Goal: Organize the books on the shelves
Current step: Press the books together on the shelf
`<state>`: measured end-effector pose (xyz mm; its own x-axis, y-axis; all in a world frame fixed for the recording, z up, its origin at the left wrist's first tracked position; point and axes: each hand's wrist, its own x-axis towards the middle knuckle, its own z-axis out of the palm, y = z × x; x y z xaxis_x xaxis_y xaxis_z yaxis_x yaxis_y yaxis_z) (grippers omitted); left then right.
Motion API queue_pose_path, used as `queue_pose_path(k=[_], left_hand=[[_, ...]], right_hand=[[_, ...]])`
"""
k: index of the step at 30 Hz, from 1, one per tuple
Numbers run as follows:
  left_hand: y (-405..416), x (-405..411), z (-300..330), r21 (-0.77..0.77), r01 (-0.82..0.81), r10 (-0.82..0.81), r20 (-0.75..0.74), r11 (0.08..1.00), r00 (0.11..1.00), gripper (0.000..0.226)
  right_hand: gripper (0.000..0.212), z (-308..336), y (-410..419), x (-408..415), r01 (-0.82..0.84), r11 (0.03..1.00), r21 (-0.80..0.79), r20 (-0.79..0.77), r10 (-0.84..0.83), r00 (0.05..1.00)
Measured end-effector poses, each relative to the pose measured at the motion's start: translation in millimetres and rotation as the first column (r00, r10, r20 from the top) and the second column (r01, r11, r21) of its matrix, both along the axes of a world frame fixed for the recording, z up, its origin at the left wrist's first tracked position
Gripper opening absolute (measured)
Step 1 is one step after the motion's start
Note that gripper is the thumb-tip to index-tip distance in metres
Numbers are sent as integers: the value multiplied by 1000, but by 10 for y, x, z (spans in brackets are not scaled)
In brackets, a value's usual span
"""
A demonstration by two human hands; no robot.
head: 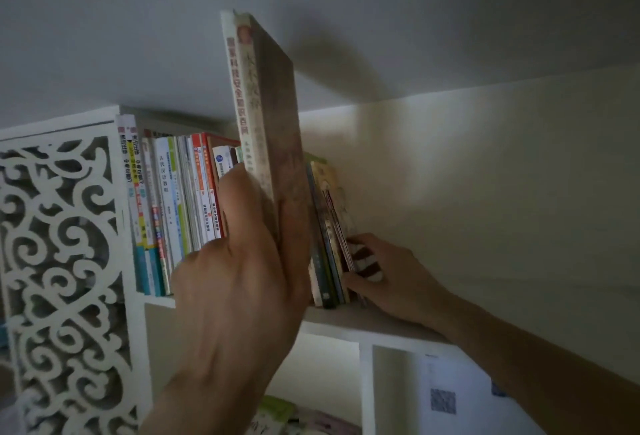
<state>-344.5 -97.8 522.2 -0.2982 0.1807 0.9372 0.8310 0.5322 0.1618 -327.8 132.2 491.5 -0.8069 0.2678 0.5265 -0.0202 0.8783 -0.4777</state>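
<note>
My left hand (239, 282) grips two tall books (263, 105) held upright together, a white-spined one and a brownish one, raised in front of the top shelf (346, 322). A row of upright books (173, 199) fills the shelf's left part. On the right, a few thin books (329, 233) lean against the row. My right hand (384, 275) reaches in from the right and holds the outermost leaning books at their lower edge, thumb below and fingers curled against the covers.
A white carved lattice panel (62, 261) forms the bookcase's left side. The shelf's right stretch runs along a pale wall (502, 192). Below are a white divider (367, 386), a paper with a QR code (443, 400) and some books lying flat (294, 420).
</note>
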Motion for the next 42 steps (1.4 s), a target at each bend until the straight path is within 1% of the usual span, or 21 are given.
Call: queue_pose_path(k=[2, 3, 5, 6, 8, 11, 13, 15, 18, 20, 22, 23, 25, 27, 29, 31, 32, 34, 36, 38, 42], left_hand=[[-32, 30, 43, 73, 91, -93, 26, 993, 995, 47], [-43, 54, 44, 104, 152, -151, -14, 983, 988, 47], [12, 121, 23, 117, 216, -202, -122, 969, 972, 24], [63, 147, 16, 137, 222, -202, -147, 965, 968, 27], [234, 161, -36, 164, 253, -235, -119, 954, 965, 29], [591, 135, -111, 154, 276, -271, -52, 949, 961, 26], [862, 99, -173, 127, 271, -270, -20, 954, 963, 25], [1094, 13, -269, 40, 182, -183, 24, 983, 983, 29], [1307, -177, -489, -170, -39, 49, 55, 985, 997, 40], [1346, -255, -514, -193, -99, 110, 48, 976, 993, 45], [1314, -256, -441, -227, -154, 173, 66, 962, 983, 41], [1288, -270, -413, -260, -180, 198, 46, 949, 979, 40], [1185, -327, -388, -323, -248, 238, -70, 913, 969, 43], [1037, -357, -335, -419, -337, 301, -151, 843, 942, 38], [983, -382, -329, -408, -294, 256, -145, 865, 956, 21], [999, -380, -336, -500, -246, 225, -103, 831, 969, 20], [1012, -370, -325, -509, -240, 218, -104, 827, 970, 25], [1056, -420, -282, -482, -262, 245, -100, 836, 964, 31], [1100, -432, -246, -491, -296, 275, -115, 820, 954, 28], [1069, -381, -242, -501, -268, 267, -76, 823, 961, 26], [971, -285, -489, -530, -182, 206, -14, 828, 978, 29]], right_hand=[[49, 27, -15, 42, 49, 998, 37, -6, -49, 999], [43, 32, -23, 52, 83, 995, 59, -27, -81, 996], [34, 41, -42, 68, 158, 978, 137, -88, -147, 985], [31, 34, -44, 69, 199, 962, 184, -103, -183, 978], [22, 30, -31, 114, 300, 926, 228, -139, -274, 952], [19, 48, 85, 272, 470, 870, 145, -256, -426, 868], [18, 23, 164, 380, 507, 855, 111, -348, -445, 825], [19, -2, 203, 438, 528, 841, 123, -373, -453, 809], [22, -47, 219, 422, 477, 867, 144, -356, -404, 843], [21, -68, 218, 371, 401, 903, 156, -318, -339, 886], [24, -95, 189, 323, 290, 943, 164, -279, -238, 930], [26, -98, 162, 322, 222, 964, 145, -255, -180, 950], [39, -88, 140, 329, 106, 993, 58, -195, -93, 976], [49, -85, 129, 346, 58, 998, 19, -148, -55, 987], [53, -78, 107, 336, 65, 995, 72, -154, -54, 987], [61, -70, 90, 297, 75, 991, 107, -172, -56, 984], [61, -66, 84, 268, 83, 991, 109, -170, -63, 983], [52, -66, 88, 216, 102, 988, 115, -161, -83, 983], [42, -72, 111, 185, 113, 989, 91, -163, -97, 982], [41, -78, 138, 185, 99, 994, 39, -158, -92, 983], [70, -112, 173, 222, 6, 1000, -25, -103, -8, 995]])
